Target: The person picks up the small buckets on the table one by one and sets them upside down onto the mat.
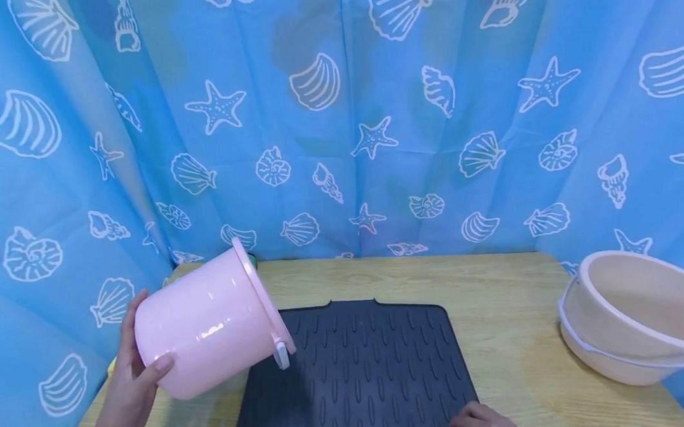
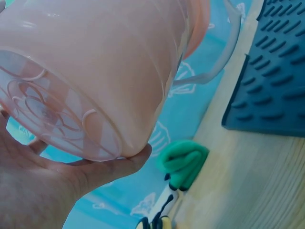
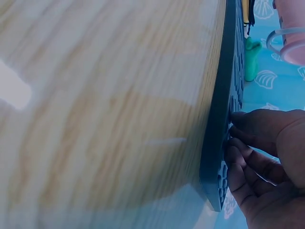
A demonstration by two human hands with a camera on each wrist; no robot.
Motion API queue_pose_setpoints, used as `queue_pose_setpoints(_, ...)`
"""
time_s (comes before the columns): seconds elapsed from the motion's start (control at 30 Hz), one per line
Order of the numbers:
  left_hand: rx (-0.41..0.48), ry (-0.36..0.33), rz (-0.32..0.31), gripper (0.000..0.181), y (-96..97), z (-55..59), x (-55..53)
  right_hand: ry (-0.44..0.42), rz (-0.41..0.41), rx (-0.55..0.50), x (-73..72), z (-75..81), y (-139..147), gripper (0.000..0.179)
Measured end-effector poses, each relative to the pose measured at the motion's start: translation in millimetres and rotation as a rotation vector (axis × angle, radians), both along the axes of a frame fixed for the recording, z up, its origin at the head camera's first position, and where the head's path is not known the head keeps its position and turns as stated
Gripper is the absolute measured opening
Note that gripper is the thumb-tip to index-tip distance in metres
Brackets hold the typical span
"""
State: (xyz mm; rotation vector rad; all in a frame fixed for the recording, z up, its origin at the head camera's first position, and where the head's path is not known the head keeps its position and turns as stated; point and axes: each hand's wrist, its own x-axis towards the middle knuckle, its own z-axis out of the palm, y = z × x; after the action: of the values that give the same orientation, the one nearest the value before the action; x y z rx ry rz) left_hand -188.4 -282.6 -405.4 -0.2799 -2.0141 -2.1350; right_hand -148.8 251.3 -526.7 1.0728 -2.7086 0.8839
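Note:
A pale pink bucket (image 1: 211,323) is tilted on its side, its mouth toward the right and its white handle (image 1: 282,355) at the rim. My left hand (image 1: 131,373) grips it at the base, thumb on the near side and fingers round the far side. The left wrist view shows the bucket's patterned underside (image 2: 50,112). My right hand (image 1: 483,420) is at the right edge of a black ridged mat (image 1: 373,366). In the right wrist view, its loosely bent fingertips (image 3: 233,150) touch the mat's top beside the edge.
A cream bucket (image 1: 615,328) with a wire-like handle stands at the right on the wooden table (image 1: 516,333). Behind the pink bucket lie a green folded soft thing (image 2: 183,162) and a yellow-and-black item (image 2: 157,222). A blue shell-patterned curtain (image 1: 337,130) surrounds the table.

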Motion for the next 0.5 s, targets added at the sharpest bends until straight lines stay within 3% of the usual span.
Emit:
queue_pose_setpoints(0.1,-0.007,0.012,0.009,0.087,-4.6,0.2,0.5,0.029,-0.021,-0.023,1.3,-2.7,-2.3,0.013)
queue_pose_setpoints(0.27,-0.032,0.013,0.035,0.089,-11.8,3.4,-0.2,0.17,-0.065,-0.086,2.5,-8.2,-8.2,0.022)
queue_pose_setpoints(0.5,-0.061,0.077,0.044,0.091,-22.4,8.3,1.3,0.232,-0.142,-0.167,6.8,-14.7,-16.2,0.034)
